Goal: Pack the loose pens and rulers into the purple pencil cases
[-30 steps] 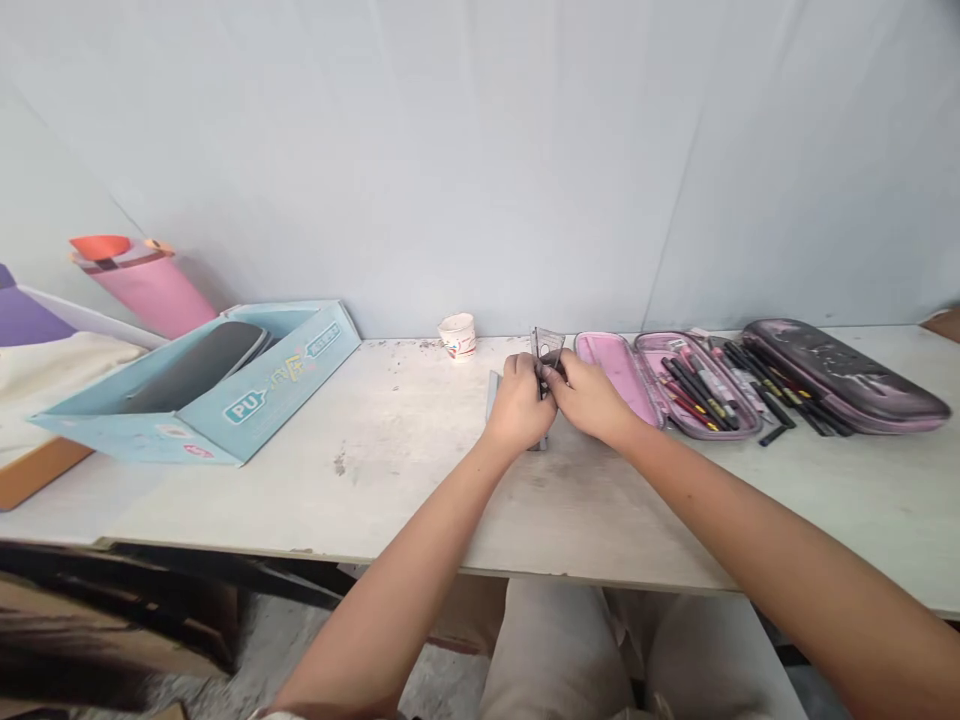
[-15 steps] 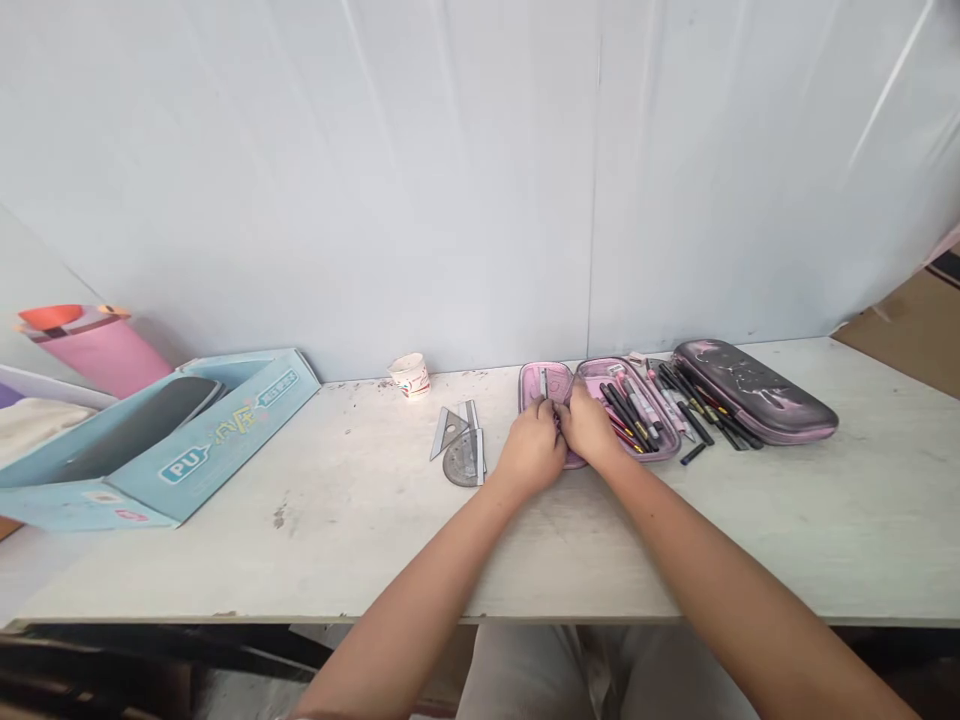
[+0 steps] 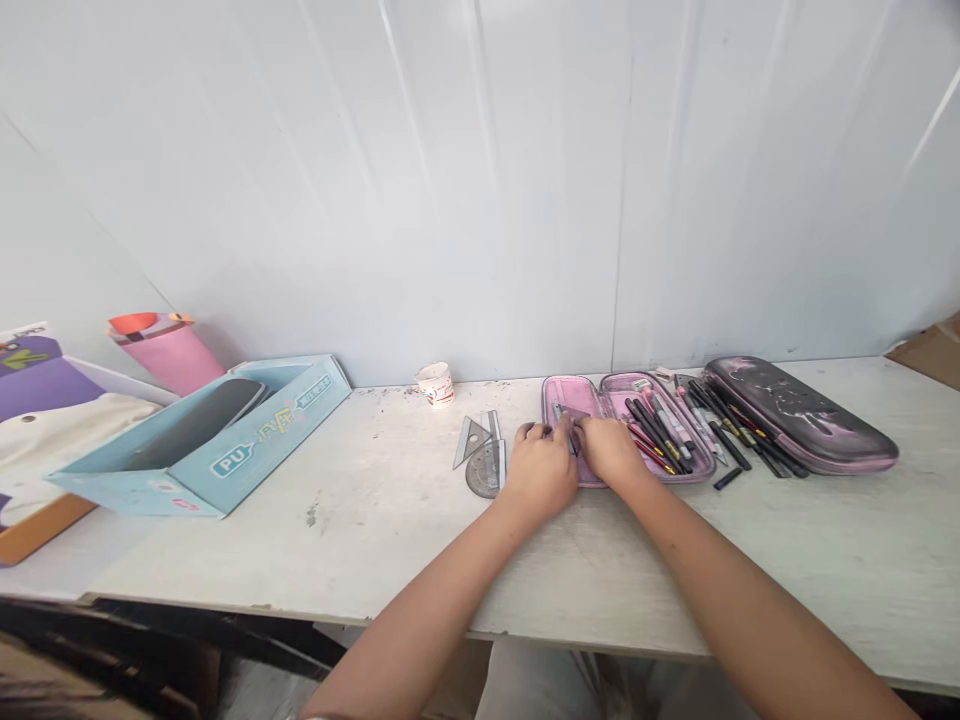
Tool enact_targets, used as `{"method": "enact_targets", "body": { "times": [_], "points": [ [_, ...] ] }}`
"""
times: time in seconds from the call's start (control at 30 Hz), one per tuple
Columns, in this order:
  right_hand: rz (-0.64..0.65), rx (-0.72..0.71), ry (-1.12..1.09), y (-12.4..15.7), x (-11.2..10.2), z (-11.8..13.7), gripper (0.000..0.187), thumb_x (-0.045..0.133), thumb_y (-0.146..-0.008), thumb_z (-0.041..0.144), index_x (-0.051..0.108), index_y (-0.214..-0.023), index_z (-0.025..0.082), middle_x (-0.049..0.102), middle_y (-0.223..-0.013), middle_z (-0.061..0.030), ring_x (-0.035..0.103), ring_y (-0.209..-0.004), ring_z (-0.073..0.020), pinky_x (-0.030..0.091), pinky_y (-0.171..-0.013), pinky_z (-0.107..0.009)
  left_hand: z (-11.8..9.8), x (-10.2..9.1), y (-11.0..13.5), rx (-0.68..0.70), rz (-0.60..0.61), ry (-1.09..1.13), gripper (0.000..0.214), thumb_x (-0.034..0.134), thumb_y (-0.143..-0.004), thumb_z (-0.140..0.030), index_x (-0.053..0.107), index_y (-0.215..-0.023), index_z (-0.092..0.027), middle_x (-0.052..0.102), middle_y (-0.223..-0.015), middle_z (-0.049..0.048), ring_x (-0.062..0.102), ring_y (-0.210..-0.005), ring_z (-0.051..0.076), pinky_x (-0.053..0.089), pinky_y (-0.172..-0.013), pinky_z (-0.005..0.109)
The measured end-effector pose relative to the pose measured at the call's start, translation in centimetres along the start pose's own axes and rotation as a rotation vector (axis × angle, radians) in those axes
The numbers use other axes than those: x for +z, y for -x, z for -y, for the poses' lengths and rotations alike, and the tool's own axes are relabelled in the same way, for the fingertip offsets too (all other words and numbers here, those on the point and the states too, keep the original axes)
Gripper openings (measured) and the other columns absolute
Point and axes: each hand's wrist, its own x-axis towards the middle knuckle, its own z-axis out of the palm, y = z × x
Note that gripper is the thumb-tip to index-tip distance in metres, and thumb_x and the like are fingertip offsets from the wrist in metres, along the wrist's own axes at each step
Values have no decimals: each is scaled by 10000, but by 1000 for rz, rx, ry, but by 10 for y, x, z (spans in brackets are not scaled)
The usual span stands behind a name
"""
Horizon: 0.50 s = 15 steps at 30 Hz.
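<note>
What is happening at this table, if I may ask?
A person's left hand and right hand are at a grey drawing tool in the left half of an open pencil case. Pens lie in its other half, and more lie beside a second case. A protractor lies on the table, left of the hands.

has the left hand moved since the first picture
Yes, the left hand has moved right, farther from the round white paper cup and partly over the open pink-lined pencil case.

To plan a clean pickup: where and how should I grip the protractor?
Probably pinch the protractor at its curved rim, coming from the near left: it lies flat, that rim is free, and the set square crowds its far side.
</note>
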Motion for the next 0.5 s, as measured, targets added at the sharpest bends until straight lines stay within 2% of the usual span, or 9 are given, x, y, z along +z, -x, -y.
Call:
{"method": "enact_targets", "body": {
  "times": [0.13,0.27,0.37,0.5],
  "points": [
    [-46,21,19,5,0,-1,364,315,-894,225,625,-1056,125,693,-869,-148,648,-851,-216,439,-773,-311,42,-12,6,-190,-33,246,492,371,-819,-230,379,-1309,-175,635,-1125,79,522,-1094,231,361,-934,375],
    [-163,0,-28,5,-5,6,382,289,-900,227,588,-1123,145,664,-1022,-121,621,-927,-204,425,-816,-307,98,-12,16,-430,-132,452,484,386,-816,-212,353,-1298,-181,596,-1190,83,557,-1061,198,417,-890,337],
    [-234,-112,-115,1,-10,30,365,314,-888,216,588,-1121,151,634,-1099,-99,587,-992,-187,406,-859,-289,128,-3,20,-566,-182,534,453,426,-805,-226,411,-1247,-132,560,-1217,138,564,-1058,196,430,-880,323],
    [-150,-231,-117,-12,-6,81,372,302,-893,240,572,-1130,147,629,-1098,-100,582,-995,-191,406,-853,-293,143,7,19,-674,-235,604,464,404,-836,-318,437,-1232,-79,509,-1268,186,537,-1112,205,420,-904,307]
  ]
}}
